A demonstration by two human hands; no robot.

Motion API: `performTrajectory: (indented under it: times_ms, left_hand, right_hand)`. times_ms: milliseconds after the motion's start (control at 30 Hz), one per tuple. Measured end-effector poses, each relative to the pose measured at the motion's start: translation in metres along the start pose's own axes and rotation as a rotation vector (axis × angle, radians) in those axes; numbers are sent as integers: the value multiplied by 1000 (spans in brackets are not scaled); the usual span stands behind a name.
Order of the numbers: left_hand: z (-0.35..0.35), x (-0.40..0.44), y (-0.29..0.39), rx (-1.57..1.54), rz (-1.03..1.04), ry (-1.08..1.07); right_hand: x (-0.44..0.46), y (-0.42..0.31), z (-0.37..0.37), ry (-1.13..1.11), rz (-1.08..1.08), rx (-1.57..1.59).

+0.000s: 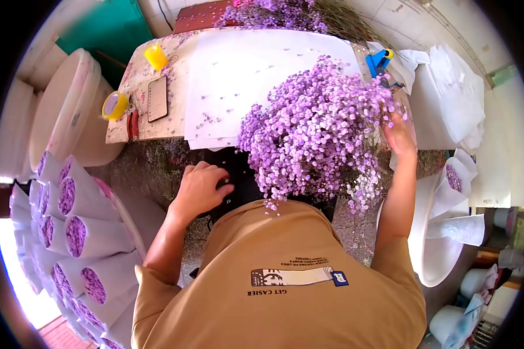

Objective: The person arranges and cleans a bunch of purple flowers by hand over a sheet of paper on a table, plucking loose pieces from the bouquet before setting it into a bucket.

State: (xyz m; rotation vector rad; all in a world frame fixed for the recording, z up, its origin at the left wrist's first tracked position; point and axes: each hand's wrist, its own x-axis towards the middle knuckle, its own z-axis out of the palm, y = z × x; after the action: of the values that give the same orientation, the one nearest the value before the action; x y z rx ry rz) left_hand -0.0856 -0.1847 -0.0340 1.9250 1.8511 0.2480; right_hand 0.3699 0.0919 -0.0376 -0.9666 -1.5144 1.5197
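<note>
A large bunch of small purple flowers hangs over the near right edge of the white paper and above my lap. At its right side is my right hand, fingers bent up against the blossoms; what they close on is hidden behind the flowers. My left hand hovers over my dark trousers, left of the bunch, fingers loosely curled and apart, holding nothing. Loose petals lie scattered on the paper.
On the table's left are yellow tape rolls, a phone and red-handled pliers. A blue tape dispenser stands back right. More flowers lie behind. Wrapped bouquets fill a tub at left; another tub stands right.
</note>
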Motion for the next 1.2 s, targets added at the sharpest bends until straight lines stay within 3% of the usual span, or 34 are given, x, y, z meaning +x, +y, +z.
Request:
performTrajectory:
  times_ms: [100,167,233,333,400,533,567,633,700,733,800,867,967,1067,1100,1133,1167,1200]
  left_hand:
    - [42,2,-18,-82,101,19]
    - [62,18,-5,-181,121,-80]
    - [88,46,16,-406,34,-264]
    - [77,55,30,-611,210,-109]
    - [72,63,37,-770,240,-155]
    - [39,78,81,-1052,285,-247]
    - [38,85,90,-1075,399,-157]
    - [28,103,105,-1109,463,-283]
    - [14,123,125,-1102,704,-96]
    - [0,136,130,-1090,770,-199]
    - [-31,157,142,-1274,788,-332]
    - [-54,194,135,-1203,807,-230]
    - [-66,239,103,-1275,729,144]
    - [-45,259,-19,-1247,121,427]
    - [-42,236,-52,-1206,-33,532]
    - [-40,205,-75,-1230,-90,584]
    - [-34,169,-92,-1255,-146,633]
    - [-31,132,-101,-1222,-142,649]
  right_hand:
    - [38,9,26,-42,216,-128]
    - [54,16,64,-77,331,-341]
    - [41,25,86,-303,373,-240]
    - [3,-7,116,-383,227,-324]
    - [-14,-6,100,-372,66,-433]
    - [-49,-37,72,-189,-58,-459]
    - [-61,-49,66,-118,-78,-446]
    - [-88,-72,56,38,-135,-410]
    - [-112,-97,50,191,-212,-365]
    - [-122,-110,49,264,-261,-339]
    - [-137,-133,52,398,-350,-311]
    - [-135,-148,61,516,-376,-394]
    - [-117,-147,106,449,-332,-683]
    - [-95,-147,140,24,-395,-835]
    - [-87,-140,122,-116,-320,-652]
    - [-77,-136,101,-52,-285,-764]
    - [-62,-117,92,125,-175,-409]
    - [-44,-103,73,225,-171,-505]
